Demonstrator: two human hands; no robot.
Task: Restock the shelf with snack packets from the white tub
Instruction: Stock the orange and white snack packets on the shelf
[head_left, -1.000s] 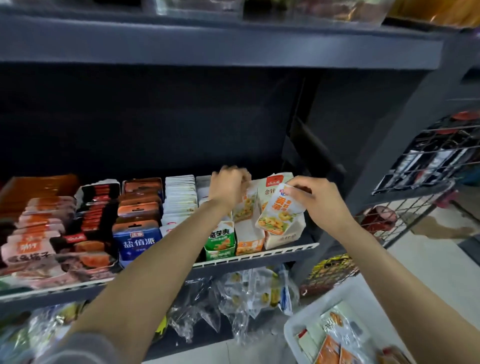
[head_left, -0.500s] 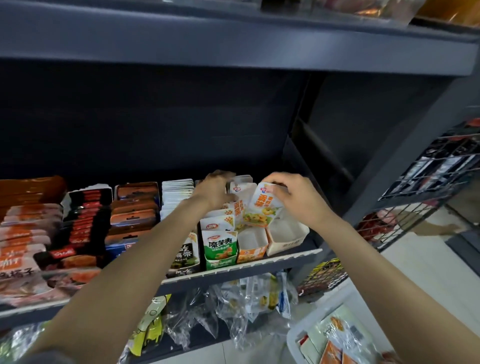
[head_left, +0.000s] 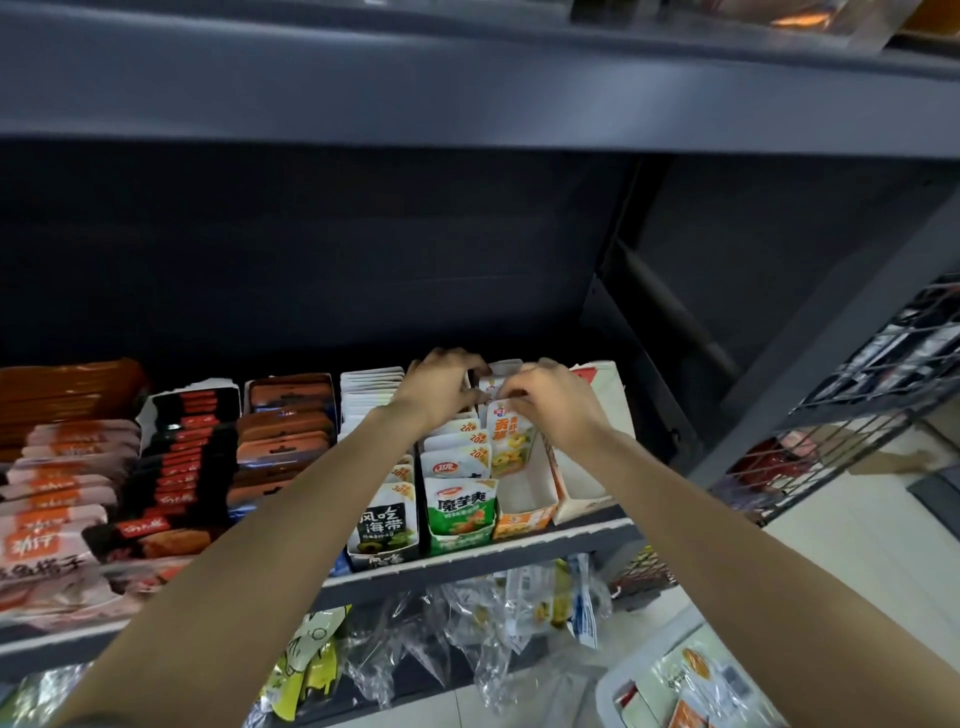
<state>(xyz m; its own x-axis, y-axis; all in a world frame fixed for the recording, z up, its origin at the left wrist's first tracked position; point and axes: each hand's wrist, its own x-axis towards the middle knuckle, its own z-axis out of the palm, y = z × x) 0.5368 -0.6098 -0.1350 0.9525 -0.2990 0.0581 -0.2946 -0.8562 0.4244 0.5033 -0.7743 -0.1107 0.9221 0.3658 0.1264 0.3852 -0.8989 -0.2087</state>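
Observation:
A small white snack packet (head_left: 509, 441) with orange lettering and a yellow food picture stands upright in the orange-fronted display box (head_left: 524, 514) on the grey shelf (head_left: 467, 558). My right hand (head_left: 550, 405) pinches the packet's top edge. My left hand (head_left: 441, 387) curls over the packets at the back of the neighbouring green box (head_left: 460, 519). The white tub (head_left: 618, 691) sits on the floor at the bottom right, with more packets inside.
Rows of orange, black and white packets fill the shelf to the left. An empty white box (head_left: 587, 483) stands at the shelf's right end. Clear bags (head_left: 467, 623) hang below the shelf. A wire rack (head_left: 831, 415) stands to the right.
My right hand has carried the packet from in front of the boxes down into the orange-fronted box. My left hand has stayed on the packets at the back. The view moved closer.

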